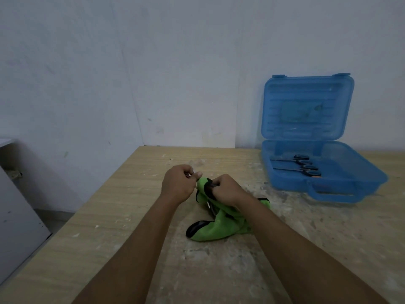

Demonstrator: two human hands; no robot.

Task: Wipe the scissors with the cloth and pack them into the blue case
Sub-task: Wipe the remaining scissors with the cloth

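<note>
dusty wooden table (122, 216), pale wall (131, 73) behind, grey cabinet (15, 216) at left

Fuzzy green cloth (221, 229), translucent glossy plastic case (306, 106), matt, dusty wood-grain table (109, 216).

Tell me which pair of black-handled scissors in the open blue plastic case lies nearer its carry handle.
The front pair, toward the viewer; the other pair lies behind it, closer to the upright lid.

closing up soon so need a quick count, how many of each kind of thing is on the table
scissors, lying in the case: 2
blue case: 1
green cloth: 1
total: 4
Any pair wrapped inside the cloth is hidden and not counted.
</note>
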